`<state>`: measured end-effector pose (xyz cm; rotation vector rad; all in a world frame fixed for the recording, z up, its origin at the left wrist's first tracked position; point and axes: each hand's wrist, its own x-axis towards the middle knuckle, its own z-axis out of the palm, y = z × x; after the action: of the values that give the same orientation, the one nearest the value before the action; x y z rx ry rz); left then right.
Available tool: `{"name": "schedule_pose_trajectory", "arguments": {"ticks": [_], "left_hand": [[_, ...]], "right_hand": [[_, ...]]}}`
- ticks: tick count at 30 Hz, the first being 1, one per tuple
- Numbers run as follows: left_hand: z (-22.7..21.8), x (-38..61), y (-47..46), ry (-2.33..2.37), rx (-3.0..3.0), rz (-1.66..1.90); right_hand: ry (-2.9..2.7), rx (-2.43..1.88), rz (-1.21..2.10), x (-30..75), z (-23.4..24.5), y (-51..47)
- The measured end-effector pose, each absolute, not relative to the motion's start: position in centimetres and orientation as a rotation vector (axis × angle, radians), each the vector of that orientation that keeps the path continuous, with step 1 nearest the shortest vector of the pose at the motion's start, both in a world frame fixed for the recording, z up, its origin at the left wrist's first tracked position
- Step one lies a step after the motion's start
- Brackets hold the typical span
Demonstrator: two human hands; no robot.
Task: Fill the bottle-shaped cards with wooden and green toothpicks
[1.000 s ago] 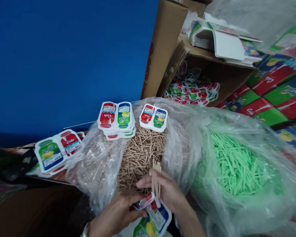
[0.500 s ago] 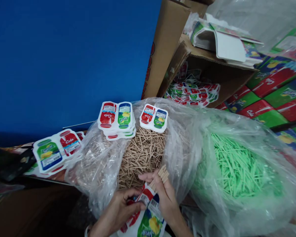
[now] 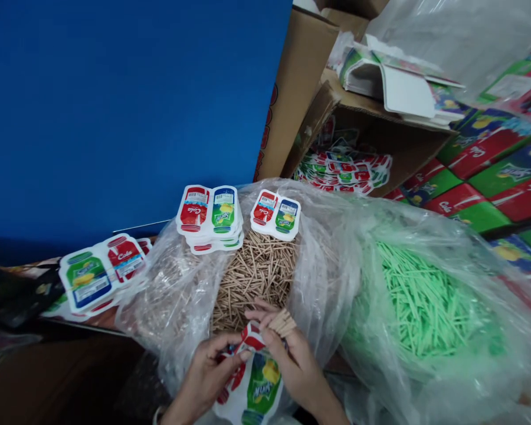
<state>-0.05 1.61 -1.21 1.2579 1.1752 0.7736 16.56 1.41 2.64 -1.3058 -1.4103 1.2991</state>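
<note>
My left hand point(image 3: 206, 372) pinches the red Cola side of a double Cola-and-Sprite pouch point(image 3: 264, 383), low in the view. In my right hand point(image 3: 298, 369) is a small bundle of short tan sticks point(image 3: 282, 323), its fingers closed around them beside the pouch's upper edge. Whether any sticks are inside the pouch cannot be made out. Just beyond both hands lies a heap of tan sticks point(image 3: 256, 271) in a clear plastic bag point(image 3: 323, 260). A stack of similar pouches point(image 3: 209, 215) and a smaller pile of them point(image 3: 275, 215) rest at the heap's far edge.
Green sticks point(image 3: 420, 301) fill another plastic bag on the right. More pouches point(image 3: 88, 280) lie at left near a dark-handled object point(image 3: 35, 295). An open cardboard box point(image 3: 380, 130) holds many pouches; printed boxes point(image 3: 478, 153) stand behind. A blue panel point(image 3: 128, 106) rises at back left.
The pouch has shifted slightly left and its upper red part is now bent more upright. My right hand has lowered a little with the stick bundle, which now tilts more to the left.
</note>
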Motion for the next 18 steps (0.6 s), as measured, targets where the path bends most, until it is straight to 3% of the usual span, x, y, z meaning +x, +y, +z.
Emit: {"name": "schedule_pose_trajectory", "arguments": {"ticks": [6, 14, 18], "left_hand": [[0.2, 0.1, 3.0, 0.976, 1.835, 0.830], [1.7, 0.1, 4.9, 0.997, 1.609, 0.752], [1.5, 0.4, 5.1, 0.940, 1.462, 0.763]], "right_hand": [[-1.885, -1.144, 0.839, 17.2, 3.6, 2.2], [-1.679, -1.235, 0.621, 17.1, 3.0, 1.1], [-2.033, -1.156, 0.572, 18.1, 3.9, 1.6]]}}
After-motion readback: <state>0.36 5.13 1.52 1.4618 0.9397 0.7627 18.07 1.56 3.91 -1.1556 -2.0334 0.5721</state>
